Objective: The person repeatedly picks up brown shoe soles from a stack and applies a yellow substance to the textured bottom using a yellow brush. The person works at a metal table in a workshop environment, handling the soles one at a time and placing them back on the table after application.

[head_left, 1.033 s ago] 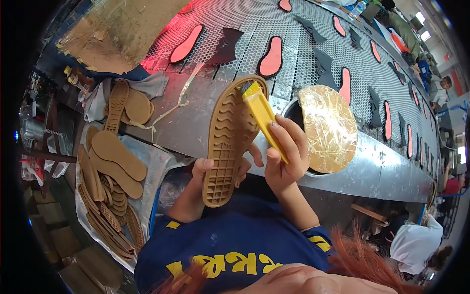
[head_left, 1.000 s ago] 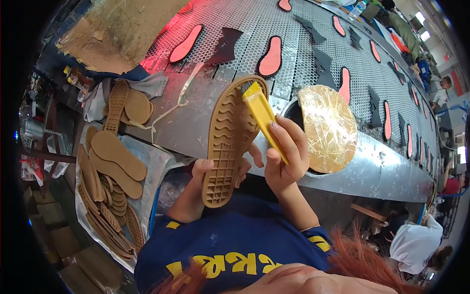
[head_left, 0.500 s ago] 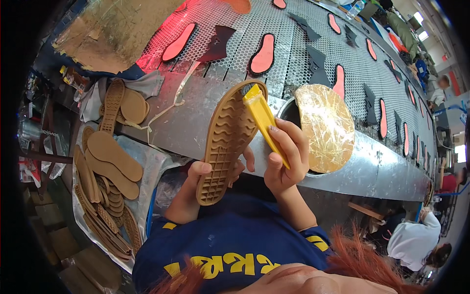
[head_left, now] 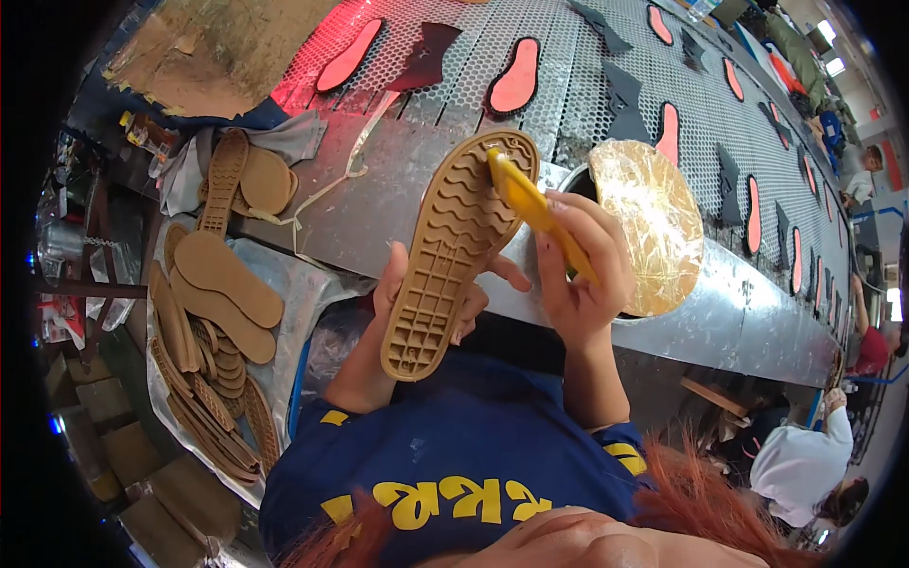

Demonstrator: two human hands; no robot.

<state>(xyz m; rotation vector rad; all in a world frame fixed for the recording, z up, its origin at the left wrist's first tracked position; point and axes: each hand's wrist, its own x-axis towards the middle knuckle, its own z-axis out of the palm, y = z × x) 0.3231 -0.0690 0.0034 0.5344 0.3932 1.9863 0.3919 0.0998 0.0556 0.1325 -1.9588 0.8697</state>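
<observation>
A tan shoe sole [head_left: 445, 256] is held up and tilted, its grid-and-wave side facing me. My left hand [head_left: 386, 284] grips it from behind, thumb along the left edge and fingers coming round the right. My right hand [head_left: 595, 260] is closed round a flat yellow brush [head_left: 525, 196], whose wide end meets the sole near the toe; I cannot tell whether bristles show. Just right of that hand, a round lid wrapped in shiny tape [head_left: 653, 227] lies tilted over a pot [head_left: 576, 185].
Several pink-topped insoles [head_left: 516, 80] and dark cut pieces [head_left: 625, 99] lie on a perforated metal conveyor [head_left: 568, 114] beyond a steel ledge [head_left: 369, 213]. Stacked tan soles [head_left: 227, 284] fill a plastic-lined spot at left. A person in white [head_left: 805, 464] is at far right.
The sole has turned more squarely toward me. The brush has gone from beside the toe rim to the inside of the toe area, and its handle has tilted. Both hands keep their hold.
</observation>
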